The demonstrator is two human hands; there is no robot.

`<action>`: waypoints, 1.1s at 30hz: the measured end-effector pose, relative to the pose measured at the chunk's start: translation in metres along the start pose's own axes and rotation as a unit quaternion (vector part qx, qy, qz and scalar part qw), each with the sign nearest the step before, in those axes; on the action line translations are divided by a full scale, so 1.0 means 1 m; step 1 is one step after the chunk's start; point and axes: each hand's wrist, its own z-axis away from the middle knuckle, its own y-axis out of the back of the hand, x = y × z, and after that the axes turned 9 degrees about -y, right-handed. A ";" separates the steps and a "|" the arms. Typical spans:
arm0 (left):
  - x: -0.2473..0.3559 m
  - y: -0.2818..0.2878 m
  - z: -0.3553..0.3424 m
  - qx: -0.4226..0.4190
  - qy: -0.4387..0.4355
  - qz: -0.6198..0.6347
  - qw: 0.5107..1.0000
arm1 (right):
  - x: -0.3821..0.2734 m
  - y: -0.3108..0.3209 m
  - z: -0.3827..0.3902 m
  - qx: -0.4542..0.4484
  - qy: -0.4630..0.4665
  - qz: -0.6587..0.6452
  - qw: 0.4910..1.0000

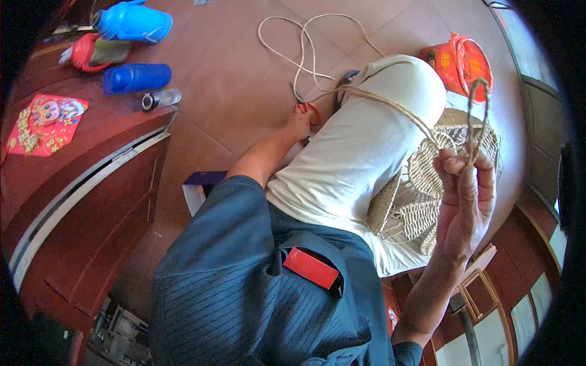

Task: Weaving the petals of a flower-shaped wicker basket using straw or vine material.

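Note:
My right hand [465, 192] is raised at the right, its fingers pinched on a beige twisted cord [390, 104]. A short loop of the cord stands up above the fingertips. From there it runs left across my raised knee and down to the floor, where it lies in loose curves. My left hand [299, 122] reaches down beside my leg, closed round scissors [314, 111] with orange-red handle loops; their blades are hidden. Behind the right hand is a beige woven piece [424, 168] with fan-shaped panels on a thin frame, partly covered by my leg and hand.
A red bucket [455, 61] stands beyond my knee. On the dark red cabinet [73, 226] at left are a light-blue jug [134, 23], a blue bottle [137, 78], a clear cup [162, 99] and a red decorated envelope [47, 124]. A wooden frame [482, 296] is at lower right.

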 end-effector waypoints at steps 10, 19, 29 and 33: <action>-0.033 0.012 0.004 0.031 0.041 -0.121 0.991 | 0.012 -0.013 0.000 -0.012 -0.048 0.007 0.999; 0.004 0.013 0.011 0.097 0.201 -0.106 0.969 | 0.020 -0.024 0.001 0.033 -0.105 0.017 0.994; -0.066 0.041 0.026 0.037 0.149 0.121 0.981 | 0.027 -0.030 -0.009 0.004 -0.136 -0.141 0.981; -0.010 0.150 0.070 0.090 0.297 0.447 0.839 | 0.033 -0.038 -0.015 0.014 -0.065 -0.115 0.991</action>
